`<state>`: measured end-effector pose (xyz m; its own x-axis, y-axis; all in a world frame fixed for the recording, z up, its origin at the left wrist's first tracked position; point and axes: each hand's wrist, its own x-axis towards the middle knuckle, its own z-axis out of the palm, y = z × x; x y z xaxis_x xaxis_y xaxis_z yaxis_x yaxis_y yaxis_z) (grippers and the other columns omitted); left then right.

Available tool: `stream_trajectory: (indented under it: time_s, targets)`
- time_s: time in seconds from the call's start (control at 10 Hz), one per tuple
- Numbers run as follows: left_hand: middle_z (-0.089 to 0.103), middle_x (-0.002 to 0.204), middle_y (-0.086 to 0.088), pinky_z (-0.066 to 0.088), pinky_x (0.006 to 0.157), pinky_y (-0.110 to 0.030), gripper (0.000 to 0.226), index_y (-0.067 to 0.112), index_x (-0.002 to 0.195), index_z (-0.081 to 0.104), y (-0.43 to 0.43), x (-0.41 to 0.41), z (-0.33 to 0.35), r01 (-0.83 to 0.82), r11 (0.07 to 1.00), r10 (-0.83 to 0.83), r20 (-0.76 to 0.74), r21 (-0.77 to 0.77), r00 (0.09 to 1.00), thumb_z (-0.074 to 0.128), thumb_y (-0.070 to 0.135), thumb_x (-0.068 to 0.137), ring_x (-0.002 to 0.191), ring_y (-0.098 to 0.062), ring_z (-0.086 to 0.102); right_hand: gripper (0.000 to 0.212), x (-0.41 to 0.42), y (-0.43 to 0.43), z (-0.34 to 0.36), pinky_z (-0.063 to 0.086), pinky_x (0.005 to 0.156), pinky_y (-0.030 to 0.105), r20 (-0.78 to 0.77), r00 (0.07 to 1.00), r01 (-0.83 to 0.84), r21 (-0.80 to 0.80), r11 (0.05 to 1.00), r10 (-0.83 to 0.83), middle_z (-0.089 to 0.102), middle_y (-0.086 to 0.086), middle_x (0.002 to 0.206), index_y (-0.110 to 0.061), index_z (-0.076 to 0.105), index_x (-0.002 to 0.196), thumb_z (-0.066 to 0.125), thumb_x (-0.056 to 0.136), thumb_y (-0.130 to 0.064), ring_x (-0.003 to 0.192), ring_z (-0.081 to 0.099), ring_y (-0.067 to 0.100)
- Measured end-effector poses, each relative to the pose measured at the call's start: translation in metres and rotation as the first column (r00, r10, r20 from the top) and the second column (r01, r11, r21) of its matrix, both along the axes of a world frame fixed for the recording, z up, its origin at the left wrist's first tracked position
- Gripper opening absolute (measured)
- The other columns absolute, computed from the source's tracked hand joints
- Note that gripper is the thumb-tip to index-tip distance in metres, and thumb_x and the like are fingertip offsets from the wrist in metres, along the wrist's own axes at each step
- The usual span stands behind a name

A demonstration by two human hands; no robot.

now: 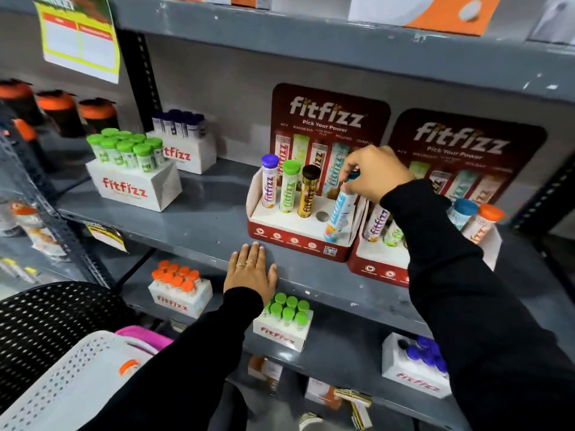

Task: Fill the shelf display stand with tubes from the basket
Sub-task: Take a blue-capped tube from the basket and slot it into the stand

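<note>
The person's right hand [375,172] reaches over the red fitfizz display stand [298,241] on the grey metal shelf [199,222], its fingers [348,168] closed around the teal cap end of a light blue tube [340,213]. The tube hangs below the fingers, tilted, its lower end down at the white top of the stand near the right-hand corner; whether it sits in a hole I cannot tell. Just left of it one round hole [322,216] in the stand is open. Further left three tubes stand upright in a row: a purple-capped tube [269,181], a green-capped tube [290,186] and a gold tube with a black cap [308,191]. The left hand [250,272] lies flat on the front edge of the shelf, fingers spread and holding nothing, just in front of the stand's left corner. A second fitfizz stand [382,269] sits touching the first on its right, partly hidden behind the right sleeve, with several tubes leaning in it. At the lower left a white perforated basket [62,387] shows an orange cap [128,367] inside. White fitfizz boxes of green-capped tubes [133,169] stand well to the left on the same shelf.
</note>
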<state>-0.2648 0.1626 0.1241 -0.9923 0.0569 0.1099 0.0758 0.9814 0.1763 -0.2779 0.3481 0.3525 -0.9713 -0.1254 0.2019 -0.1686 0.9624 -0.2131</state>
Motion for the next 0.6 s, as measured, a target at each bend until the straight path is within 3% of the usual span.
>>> stream_trajectory:
  time_s: [0.1,0.2,0.3,0.6]
  targets:
    - [0.014,0.157,-0.006,0.004,0.118,-0.039,0.056,0.009,0.145,0.015,-0.001,0.001,0.001,0.008,1.0,-0.007,0.014,-0.011,1.0,0.021,0.04,0.099,0.144,-0.023,0.008,0.035,-0.004,-0.002,-0.008,0.041,0.097,0.029,-0.046,0.999,0.01,-0.008,1.0,-0.01,0.062,0.012,0.124,-0.006,0.066,0.117,0.062,0.084,0.005,0.12,0.051,0.026]
    - [0.011,0.157,-0.006,0.003,0.118,-0.039,0.057,0.01,0.146,0.013,-0.001,0.0,0.001,0.016,0.999,-0.015,0.034,-0.029,0.999,0.018,0.04,0.099,0.144,-0.022,0.006,0.044,-0.009,-0.002,-0.013,0.034,0.109,0.028,-0.078,0.997,-0.024,-0.042,0.999,0.02,0.056,0.013,0.132,-0.005,0.062,0.125,0.064,0.083,0.006,0.126,0.047,0.025]
    - [0.01,0.157,-0.006,0.003,0.118,-0.039,0.057,0.01,0.146,0.012,-0.002,0.0,0.002,0.021,0.999,-0.019,0.047,-0.035,0.999,0.017,0.041,0.099,0.144,-0.022,0.006,0.036,-0.009,-0.002,-0.012,0.035,0.11,0.028,-0.072,0.996,-0.053,-0.07,0.996,0.048,0.057,0.011,0.13,-0.005,0.067,0.117,0.066,0.083,0.004,0.125,0.048,0.023]
    - [0.01,0.157,-0.005,0.003,0.119,-0.039,0.057,0.012,0.146,0.011,-0.003,0.0,0.0,0.022,0.999,-0.02,0.044,-0.041,0.999,0.015,0.042,0.099,0.144,-0.022,0.005,0.046,-0.009,0.0,-0.001,0.045,0.102,0.039,0.064,0.996,0.06,0.127,0.99,-0.068,0.057,0.014,0.134,-0.01,0.057,0.131,0.07,0.086,-0.013,0.125,0.05,0.029]
